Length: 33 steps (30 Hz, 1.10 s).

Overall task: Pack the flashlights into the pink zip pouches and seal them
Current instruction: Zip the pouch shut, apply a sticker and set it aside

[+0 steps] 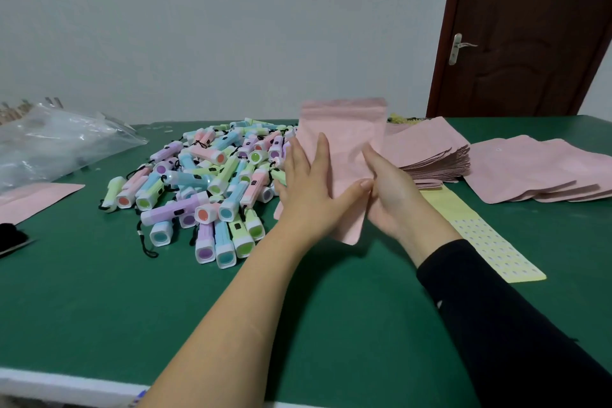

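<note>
no readable text or numbers: pink pouch (pixel 342 142) face blurred, yellow sticker sheet (pixel 489 243) dots too small to tell

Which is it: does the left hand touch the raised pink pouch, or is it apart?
Touching. The head view shows the left hand lying with straight fingers flat on the front of the pink zip pouch, with no gap.

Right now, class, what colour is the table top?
The table top is dark green, seen best in the head view.

Soft even indoor light, faint shadows on table (pixel 99 308), pink pouch (pixel 342 129) motion-blurred, edges bowed
</note>
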{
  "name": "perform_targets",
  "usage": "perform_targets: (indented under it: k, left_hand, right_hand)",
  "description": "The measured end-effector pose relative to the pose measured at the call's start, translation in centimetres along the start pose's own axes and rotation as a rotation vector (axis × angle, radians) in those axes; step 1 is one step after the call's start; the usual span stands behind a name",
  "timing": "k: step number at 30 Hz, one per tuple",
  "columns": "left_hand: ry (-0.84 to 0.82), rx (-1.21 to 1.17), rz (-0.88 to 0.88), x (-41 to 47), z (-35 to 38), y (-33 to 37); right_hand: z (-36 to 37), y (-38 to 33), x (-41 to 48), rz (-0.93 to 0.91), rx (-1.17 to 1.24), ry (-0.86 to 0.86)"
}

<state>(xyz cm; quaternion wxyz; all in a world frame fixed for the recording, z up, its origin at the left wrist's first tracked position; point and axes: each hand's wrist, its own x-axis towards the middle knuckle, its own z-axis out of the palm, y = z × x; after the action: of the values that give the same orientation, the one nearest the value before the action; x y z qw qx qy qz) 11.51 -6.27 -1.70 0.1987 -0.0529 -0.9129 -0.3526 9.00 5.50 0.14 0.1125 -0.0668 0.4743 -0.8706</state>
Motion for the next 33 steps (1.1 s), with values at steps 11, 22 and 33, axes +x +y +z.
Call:
perform_targets:
  k: [11, 22, 33]
  left_hand:
    - [-0.040, 0.064, -0.053, 0.3, 0.5, -0.8]
    - [0.257, -0.431, -0.300, 1.1, -1.5, -2.0]
    - [0.240, -0.829, -0.354, 1.4, -2.5, -1.9]
  right_hand:
    - [-1.5, -0.5, 0.3, 0.104, -0.157, 0.171]
    - [-2.3, 0.0, 0.7, 0.148, -0.273, 0.011]
    - [-2.3, -0.5, 1.2, -0.034, -0.153, 0.147]
